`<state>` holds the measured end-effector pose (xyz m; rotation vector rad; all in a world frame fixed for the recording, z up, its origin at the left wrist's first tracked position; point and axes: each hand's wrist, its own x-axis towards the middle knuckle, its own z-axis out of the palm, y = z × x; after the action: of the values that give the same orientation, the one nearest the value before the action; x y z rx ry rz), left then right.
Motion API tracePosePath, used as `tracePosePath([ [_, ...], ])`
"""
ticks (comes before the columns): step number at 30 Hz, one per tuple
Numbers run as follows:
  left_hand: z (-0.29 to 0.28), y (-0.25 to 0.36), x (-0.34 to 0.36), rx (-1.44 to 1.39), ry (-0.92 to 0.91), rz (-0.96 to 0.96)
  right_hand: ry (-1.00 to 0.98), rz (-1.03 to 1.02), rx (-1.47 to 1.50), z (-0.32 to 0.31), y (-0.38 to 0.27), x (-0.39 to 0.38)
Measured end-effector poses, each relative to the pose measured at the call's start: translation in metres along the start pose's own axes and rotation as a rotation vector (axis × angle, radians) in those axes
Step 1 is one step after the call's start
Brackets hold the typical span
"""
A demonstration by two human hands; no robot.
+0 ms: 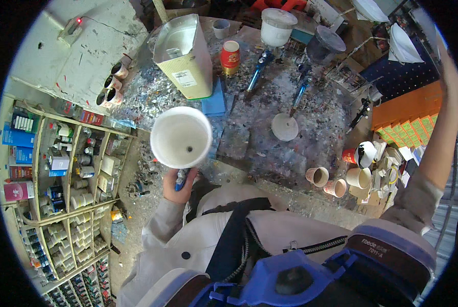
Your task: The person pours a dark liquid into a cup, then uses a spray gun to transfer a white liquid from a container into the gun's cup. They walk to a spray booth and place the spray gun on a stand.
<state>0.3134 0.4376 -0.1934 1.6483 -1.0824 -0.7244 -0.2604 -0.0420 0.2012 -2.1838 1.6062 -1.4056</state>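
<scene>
My left hand (177, 190) is closed around the lower part of a spray gun (181, 176), just in front of the bench's near edge. On top of the gun sits a wide white cup (157, 134), its open mouth facing up and a small dark hole showing at the bottom. The cup hides most of the gun and part of my fingers. A folded blue cloth (213, 102) lies on the bench just beyond the cup. Up along the right side stretches my right forearm (446, 97); the hand itself is cut off at the picture's rim.
On the stained workbench (229, 133) stand a square tin (188, 71), a red can (230, 57), a white tub (278, 28) and two more spray guns (260, 69). Paper cups (317, 176) line the right edge. White cones (404, 43) hang above. Shelves (70, 169) fill the left.
</scene>
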Motion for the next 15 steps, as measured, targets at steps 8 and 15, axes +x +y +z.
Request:
tracePosePath([
  [8, -0.060, -0.030, 0.065, 0.230, -0.135, 0.271, -0.796, -0.141, 0.359, 0.204, -0.286, -0.258],
  [15, -0.139, -0.072, 0.101, 0.061, -0.209, 0.336, -1.000, -0.014, 0.315, 0.310, -0.407, -0.302],
])
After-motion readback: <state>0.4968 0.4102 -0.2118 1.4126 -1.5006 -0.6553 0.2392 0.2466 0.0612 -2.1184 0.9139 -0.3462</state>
